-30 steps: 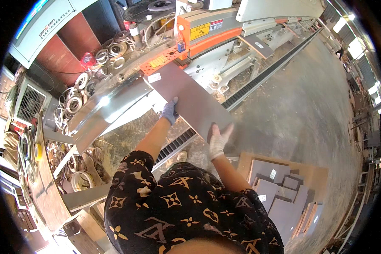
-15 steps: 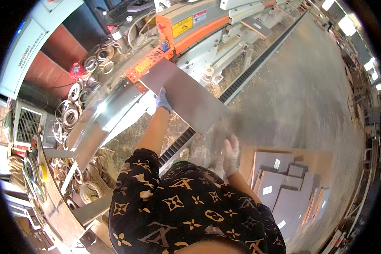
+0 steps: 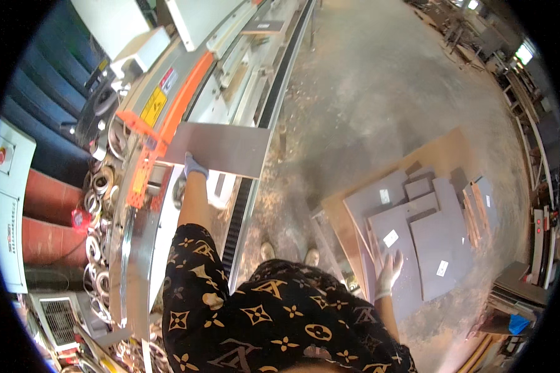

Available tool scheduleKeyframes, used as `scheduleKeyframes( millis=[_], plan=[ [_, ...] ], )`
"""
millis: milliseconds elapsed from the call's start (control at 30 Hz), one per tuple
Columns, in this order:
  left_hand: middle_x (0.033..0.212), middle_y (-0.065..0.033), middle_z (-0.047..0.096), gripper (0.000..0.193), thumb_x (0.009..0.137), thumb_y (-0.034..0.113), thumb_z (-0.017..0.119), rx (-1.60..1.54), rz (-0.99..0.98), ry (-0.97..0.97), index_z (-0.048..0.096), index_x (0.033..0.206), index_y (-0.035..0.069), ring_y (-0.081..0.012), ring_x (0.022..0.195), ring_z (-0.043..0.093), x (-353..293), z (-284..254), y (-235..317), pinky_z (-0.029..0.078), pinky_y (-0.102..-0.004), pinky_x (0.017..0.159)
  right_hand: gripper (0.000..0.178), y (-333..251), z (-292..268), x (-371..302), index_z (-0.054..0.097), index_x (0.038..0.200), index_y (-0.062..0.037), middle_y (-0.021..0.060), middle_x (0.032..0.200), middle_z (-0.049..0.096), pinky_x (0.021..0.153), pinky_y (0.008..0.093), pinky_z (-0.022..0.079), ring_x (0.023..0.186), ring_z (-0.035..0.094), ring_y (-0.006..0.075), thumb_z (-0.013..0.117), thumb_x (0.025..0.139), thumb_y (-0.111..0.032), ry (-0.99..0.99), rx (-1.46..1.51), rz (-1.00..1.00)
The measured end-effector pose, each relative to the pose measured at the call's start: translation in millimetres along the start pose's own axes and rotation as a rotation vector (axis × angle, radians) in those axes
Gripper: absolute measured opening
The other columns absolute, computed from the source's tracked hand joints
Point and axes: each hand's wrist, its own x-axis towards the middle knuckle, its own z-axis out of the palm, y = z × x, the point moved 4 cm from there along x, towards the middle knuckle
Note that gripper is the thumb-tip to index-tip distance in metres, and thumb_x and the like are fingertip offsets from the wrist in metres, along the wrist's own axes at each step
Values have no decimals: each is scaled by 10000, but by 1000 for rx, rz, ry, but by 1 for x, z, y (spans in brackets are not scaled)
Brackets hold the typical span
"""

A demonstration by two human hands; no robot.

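A flat grey-brown panel (image 3: 226, 148) lies across the front of the edge-banding machine, its left end by the perforated orange plate (image 3: 144, 171). My left hand (image 3: 195, 166), in a light glove, grips the panel's near edge, with part of the hand on the top face and the other fingers hidden. Off to the right, my right hand (image 3: 389, 272), in a pale glove, has its fingers apart and holds nothing. It is over the near left part of several stacked grey panels (image 3: 445, 239) with white labels; whether it touches them I cannot tell.
A black ribbed conveyor track (image 3: 241, 208) runs along the machine. Another panel (image 3: 262, 27) lies farther up it. Rolls of edge banding (image 3: 102, 180) crowd the left side beside a pale control cabinet (image 3: 7, 208). Brown sheet board (image 3: 451, 146) lies under the stacked panels.
My view has turned to the right. My right hand has gone from near the held panel to over the stacked panels. My left hand keeps its hold on the panel at the machine.
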Motion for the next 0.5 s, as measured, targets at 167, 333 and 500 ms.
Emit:
scheduleKeyframes(
  millis=[167, 333, 500],
  plan=[
    [1189, -24, 526, 469, 822, 507, 526, 109, -150, 146, 499, 1165, 188, -180, 1019, 502, -49, 36, -16, 451, -373, 769, 541, 82, -92, -6, 406, 1283, -22, 165, 1306, 417, 986, 385, 369, 1174, 442, 286, 628, 795, -92, 379, -130, -44],
    [1214, -96, 480, 545, 877, 373, 508, 723, 691, -199, 346, 1311, 85, -222, 1163, 414, -138, 44, -92, 338, -366, 967, 716, 75, -130, -20, 387, 1312, -100, 212, 1288, 419, 967, 421, 372, 1163, 440, 337, 669, 725, -397, 656, -1136, 228],
    [1285, -144, 451, 563, 806, 145, 641, 1011, 426, -739, 383, 1291, 22, -243, 1215, 411, -239, 52, -220, 352, -356, 984, 720, 45, -158, -11, 403, 1315, -184, 137, 1324, 412, 923, 462, 396, 1174, 435, 314, 574, 738, -579, 734, -1188, 409]
  ],
)
